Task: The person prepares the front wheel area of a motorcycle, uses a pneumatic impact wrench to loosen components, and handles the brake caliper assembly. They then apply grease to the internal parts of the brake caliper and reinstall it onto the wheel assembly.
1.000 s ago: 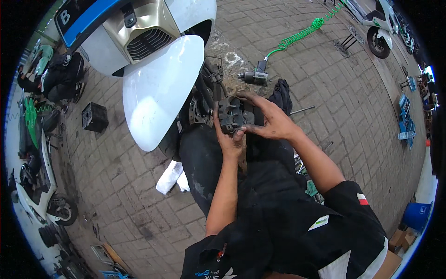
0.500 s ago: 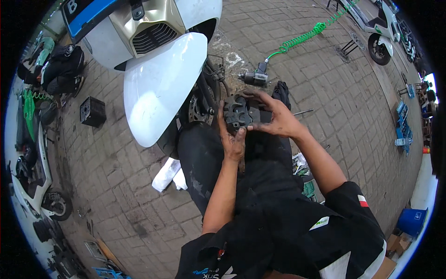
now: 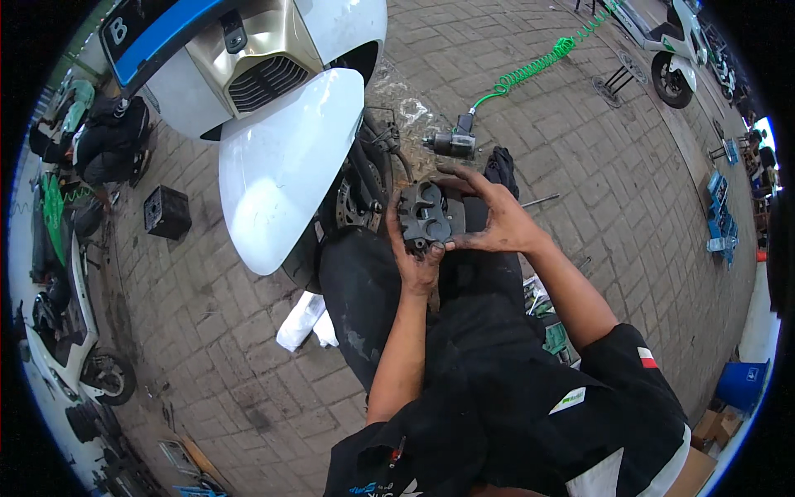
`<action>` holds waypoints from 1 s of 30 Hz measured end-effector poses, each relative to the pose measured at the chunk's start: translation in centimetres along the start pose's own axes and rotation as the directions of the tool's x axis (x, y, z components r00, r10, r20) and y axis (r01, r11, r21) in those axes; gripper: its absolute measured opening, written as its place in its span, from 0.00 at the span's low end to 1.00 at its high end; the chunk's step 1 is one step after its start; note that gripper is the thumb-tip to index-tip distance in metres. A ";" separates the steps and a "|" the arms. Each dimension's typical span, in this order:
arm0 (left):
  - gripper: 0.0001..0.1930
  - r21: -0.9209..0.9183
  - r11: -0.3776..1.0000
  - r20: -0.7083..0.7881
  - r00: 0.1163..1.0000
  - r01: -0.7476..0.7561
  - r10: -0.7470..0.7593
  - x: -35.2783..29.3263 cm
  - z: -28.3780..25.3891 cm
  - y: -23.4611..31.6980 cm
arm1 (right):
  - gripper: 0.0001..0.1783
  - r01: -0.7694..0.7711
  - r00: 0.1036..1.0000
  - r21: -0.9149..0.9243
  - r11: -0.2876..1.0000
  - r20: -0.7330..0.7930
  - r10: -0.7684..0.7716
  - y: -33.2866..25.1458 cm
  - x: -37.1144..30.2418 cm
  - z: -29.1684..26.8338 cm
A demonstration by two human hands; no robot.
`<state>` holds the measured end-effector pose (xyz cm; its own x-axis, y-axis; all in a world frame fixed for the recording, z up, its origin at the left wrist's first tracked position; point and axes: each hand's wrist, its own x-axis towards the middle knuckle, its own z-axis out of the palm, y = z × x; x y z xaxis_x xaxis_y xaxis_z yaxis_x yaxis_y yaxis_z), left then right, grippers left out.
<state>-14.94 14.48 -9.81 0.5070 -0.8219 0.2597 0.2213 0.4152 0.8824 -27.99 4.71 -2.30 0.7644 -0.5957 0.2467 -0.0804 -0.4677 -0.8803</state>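
A dark grey brake caliper (image 3: 426, 214) is held over my thighs, its two round piston recesses turned up. My left hand (image 3: 414, 261) grips it from the left and below, fingers along its side and thumb at the lower edge. From the right, my right hand (image 3: 497, 215) closes round its other side, thumb low and fingers across the top; part of the caliper is hidden there. Just left of my hands are the brake disc (image 3: 352, 203) and white front fender (image 3: 290, 166) of a scooter.
A grey impact wrench (image 3: 454, 142) on a green coiled hose (image 3: 534, 66) lies beyond my hands. A dark cloth (image 3: 500, 170) and a metal rod (image 3: 541, 200) lie to the right. A black crate (image 3: 166, 212) stands left; a person (image 3: 112, 145) crouches farther off.
The caliper has tilted in my hands, so its recessed face shows more fully. Both hands remain on it, and the view has shifted slightly.
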 end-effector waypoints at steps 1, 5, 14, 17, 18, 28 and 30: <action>0.58 0.008 0.999 0.008 0.999 0.032 -0.032 -0.1 0.0 0.0 | 0.56 -0.021 1.000 0.002 1.000 0.017 0.020 -0.1 0.1 -0.1; 0.59 -0.040 0.999 0.011 1.000 0.026 -0.026 -0.1 -0.2 -0.5 | 0.54 -0.018 0.999 -0.020 1.000 0.045 0.018 0.0 0.2 -0.2; 0.57 0.130 0.990 0.049 0.998 -0.049 0.043 -0.3 -1.3 -2.6 | 0.50 -0.106 0.994 0.016 0.994 0.011 0.106 0.3 -0.2 -0.2; 0.57 0.196 0.980 0.060 0.998 -0.045 0.034 -0.2 -1.4 -2.5 | 0.49 -0.153 0.988 0.064 0.986 0.016 0.152 0.5 0.0 0.0; 0.57 0.157 0.987 0.046 0.999 -0.036 0.029 -0.3 -1.2 -2.3 | 0.49 -0.152 0.988 0.063 0.986 0.018 0.152 0.5 0.2 0.0; 0.56 0.041 0.997 -0.103 0.992 -0.070 0.074 0.1 -1.8 -3.8 | 0.50 -0.215 0.975 0.342 0.915 0.135 0.178 1.6 1.5 -1.3; 0.54 -0.080 0.996 -0.100 0.994 0.036 -0.044 -0.1 -1.7 -4.1 | 0.45 -0.135 0.990 0.580 0.803 0.041 0.137 2.8 -0.2 -2.6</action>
<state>-14.50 13.53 -14.10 0.5771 -0.7965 0.1802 0.3054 0.4151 0.8570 -30.01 1.86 -3.78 0.7716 -0.6270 0.1075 0.2035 0.0832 -0.9755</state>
